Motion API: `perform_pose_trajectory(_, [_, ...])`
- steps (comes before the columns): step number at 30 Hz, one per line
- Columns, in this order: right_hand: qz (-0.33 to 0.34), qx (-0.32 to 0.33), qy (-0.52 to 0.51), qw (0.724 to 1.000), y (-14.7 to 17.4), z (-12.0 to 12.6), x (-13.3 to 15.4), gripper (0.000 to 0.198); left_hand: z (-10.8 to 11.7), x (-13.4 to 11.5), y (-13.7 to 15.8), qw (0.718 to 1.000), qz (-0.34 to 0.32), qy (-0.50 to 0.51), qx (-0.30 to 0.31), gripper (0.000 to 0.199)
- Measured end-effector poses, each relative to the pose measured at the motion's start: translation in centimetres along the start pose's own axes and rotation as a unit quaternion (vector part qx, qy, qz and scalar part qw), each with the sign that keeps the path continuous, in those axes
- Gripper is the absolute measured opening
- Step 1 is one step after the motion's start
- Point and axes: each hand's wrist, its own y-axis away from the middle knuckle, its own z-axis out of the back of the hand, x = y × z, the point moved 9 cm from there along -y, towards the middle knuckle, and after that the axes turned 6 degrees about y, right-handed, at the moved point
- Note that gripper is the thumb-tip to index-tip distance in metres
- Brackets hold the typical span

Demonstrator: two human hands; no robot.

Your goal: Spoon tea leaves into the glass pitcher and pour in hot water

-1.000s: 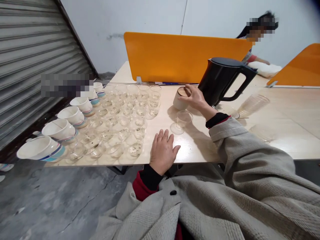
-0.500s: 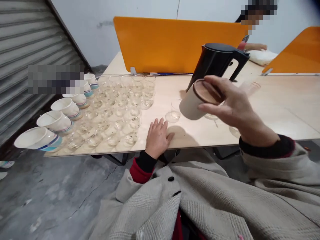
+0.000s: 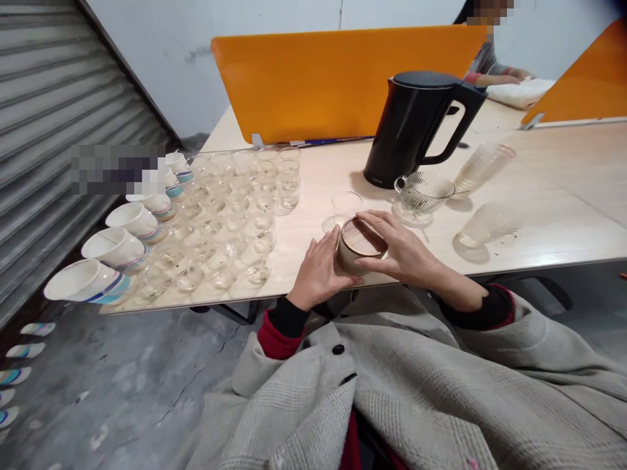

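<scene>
A white canister with a brown lid (image 3: 356, 243) stands at the near edge of the wooden table (image 3: 548, 215). My left hand (image 3: 318, 271) cups its side. My right hand (image 3: 396, 251) grips the lid from the right, fingers curled over the rim. Just behind the canister stands a small clear glass (image 3: 347, 203). A glass pitcher with a handle (image 3: 422, 193) sits beside a black electric kettle (image 3: 416, 127) further back.
Several small clear glasses (image 3: 235, 209) fill the table's left part, with a row of white bowls (image 3: 117, 245) along the left edge. Two stacks of clear cups (image 3: 482, 166) lie on their sides at right. Orange dividers (image 3: 337, 78) stand behind; another person works beyond them.
My right hand lifted the canister from beside the kettle, carried it toward me and set it at the near edge. My left hand moved from flat on the table onto the canister.
</scene>
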Motion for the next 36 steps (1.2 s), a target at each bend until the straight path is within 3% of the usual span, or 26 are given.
perform_pose_trajectory(5, [-0.001,-0.005,-0.001,1.000,-0.4,-0.4,0.1,0.093,-0.2,-1.1,-0.7,0.994,-0.020,0.092,-0.060,0.124])
perform_pose_trajectory(9, [-0.018,-0.073,0.016,0.997,-0.4,-0.9,0.3,0.075,0.2,-1.5,-0.8,0.986,-0.030,0.121,-0.107,0.104])
perform_pose_trajectory(13, [-0.030,-0.099,-0.015,0.994,-0.8,-1.1,0.6,0.064,0.5,-1.3,-0.7,0.986,-0.018,0.121,-0.113,0.093])
perform_pose_trajectory(19, [-0.072,-0.188,-0.054,0.978,-0.3,2.3,-0.4,0.062,0.6,-0.7,-0.4,0.985,0.013,0.125,-0.118,0.091])
perform_pose_trajectory(22, [-0.101,-0.231,-0.030,0.967,1.8,4.2,-2.3,0.062,0.8,-1.0,-0.3,0.986,0.010,0.113,-0.125,0.091])
perform_pose_trajectory(25, [-0.159,-0.241,0.019,0.957,4.9,4.9,-6.0,0.060,0.7,-1.1,-0.3,0.986,0.006,0.115,-0.124,0.091])
perform_pose_trajectory(30, [-0.259,-0.218,0.123,0.933,9.7,4.1,-12.6,0.059,0.8,-1.0,-0.2,0.985,-0.003,0.118,-0.125,0.093])
perform_pose_trajectory(36, [-0.282,-0.179,0.170,0.927,10.9,2.6,-15.6,0.073,0.8,-0.7,0.0,0.986,0.006,0.104,-0.127,0.094])
